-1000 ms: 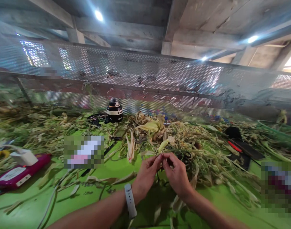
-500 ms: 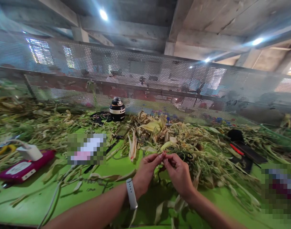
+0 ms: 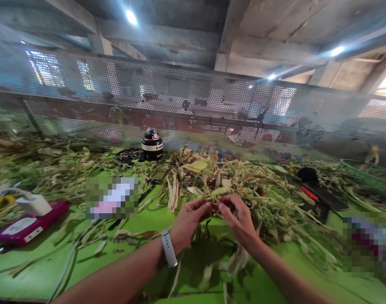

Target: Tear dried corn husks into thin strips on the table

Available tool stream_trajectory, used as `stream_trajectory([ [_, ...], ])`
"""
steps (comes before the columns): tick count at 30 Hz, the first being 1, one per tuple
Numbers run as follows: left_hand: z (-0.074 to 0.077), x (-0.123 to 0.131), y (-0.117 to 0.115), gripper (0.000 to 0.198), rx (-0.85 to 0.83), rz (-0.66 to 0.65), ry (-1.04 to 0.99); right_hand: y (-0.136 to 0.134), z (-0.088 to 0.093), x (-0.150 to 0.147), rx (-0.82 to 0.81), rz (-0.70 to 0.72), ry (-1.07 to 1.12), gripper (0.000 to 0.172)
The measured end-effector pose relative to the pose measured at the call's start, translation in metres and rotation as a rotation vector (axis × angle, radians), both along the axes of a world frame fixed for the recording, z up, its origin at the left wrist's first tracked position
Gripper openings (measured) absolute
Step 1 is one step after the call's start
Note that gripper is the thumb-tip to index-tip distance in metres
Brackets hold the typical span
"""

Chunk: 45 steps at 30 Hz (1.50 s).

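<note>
My left hand [image 3: 189, 219] and my right hand [image 3: 239, 219] meet fingertip to fingertip above the green table [image 3: 37, 266]. Both pinch something small and thin between them, with a dark string [image 3: 208, 228] hanging below; I cannot make out what it is. A white band sits on my left wrist [image 3: 168, 249]. Just beyond the hands lies a heap of dry husks and leaves [image 3: 212, 177].
A pink box with a white charger [image 3: 28, 217] lies at the left. A black-and-white jar [image 3: 151, 145] stands by the perforated metal screen [image 3: 193, 109]. Black tools with a red handle [image 3: 316, 194] lie at the right. Husks cover most of the table.
Both hands have risen slightly and stayed pinched together. The camera view shifted a little.
</note>
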<state>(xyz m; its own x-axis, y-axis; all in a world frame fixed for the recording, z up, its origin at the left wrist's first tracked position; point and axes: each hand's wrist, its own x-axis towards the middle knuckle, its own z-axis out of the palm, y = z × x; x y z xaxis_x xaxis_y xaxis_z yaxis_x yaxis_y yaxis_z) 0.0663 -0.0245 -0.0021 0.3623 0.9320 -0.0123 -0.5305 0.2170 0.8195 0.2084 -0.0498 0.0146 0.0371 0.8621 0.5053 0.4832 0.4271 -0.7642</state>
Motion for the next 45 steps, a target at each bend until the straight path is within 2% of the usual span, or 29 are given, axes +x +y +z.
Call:
stream_trajectory([
  [2,0.003,-0.001,-0.002,0.023,-0.025,-0.057,0.008,0.003,0.002,0.000,-0.115,0.078,0.142,0.016],
  [5,0.005,-0.001,-0.005,0.025,-0.043,-0.077,0.056,0.006,-0.003,-0.003,-0.349,0.308,0.351,0.025],
  [7,0.006,-0.001,-0.005,0.026,-0.050,-0.085,0.098,0.007,-0.008,-0.006,-0.435,0.379,0.487,0.027],
  [12,0.011,-0.003,-0.002,0.026,0.031,-0.139,0.141,0.006,-0.013,-0.013,-0.452,0.407,0.810,0.018],
  [15,0.016,-0.005,-0.001,0.026,0.123,-0.183,0.157,0.006,-0.011,-0.014,-0.449,0.400,0.918,0.014],
  [20,0.019,-0.006,-0.004,0.025,0.272,-0.161,0.215,0.004,-0.008,-0.015,-0.475,0.457,0.999,0.015],
  [23,0.016,-0.006,-0.004,0.027,0.299,-0.160,0.229,0.003,-0.008,-0.015,-0.485,0.504,1.039,0.016],
  [27,0.014,-0.005,-0.004,0.027,0.203,-0.171,0.184,0.003,-0.007,-0.015,-0.503,0.530,1.066,0.016],
  [31,0.015,-0.006,-0.004,0.026,0.059,-0.200,0.117,0.003,-0.008,-0.013,-0.534,0.478,1.056,0.021],
  [38,0.014,-0.009,-0.006,0.020,-0.061,-0.297,-0.008,0.002,-0.011,-0.011,-0.575,0.464,1.049,0.014],
  [42,0.015,-0.008,-0.005,0.021,-0.062,-0.300,0.021,0.002,-0.014,-0.012,-0.569,0.471,1.077,0.013],
  [45,0.014,-0.006,-0.004,0.022,0.046,-0.240,0.107,0.004,-0.017,-0.014,-0.549,0.461,1.111,0.013],
])
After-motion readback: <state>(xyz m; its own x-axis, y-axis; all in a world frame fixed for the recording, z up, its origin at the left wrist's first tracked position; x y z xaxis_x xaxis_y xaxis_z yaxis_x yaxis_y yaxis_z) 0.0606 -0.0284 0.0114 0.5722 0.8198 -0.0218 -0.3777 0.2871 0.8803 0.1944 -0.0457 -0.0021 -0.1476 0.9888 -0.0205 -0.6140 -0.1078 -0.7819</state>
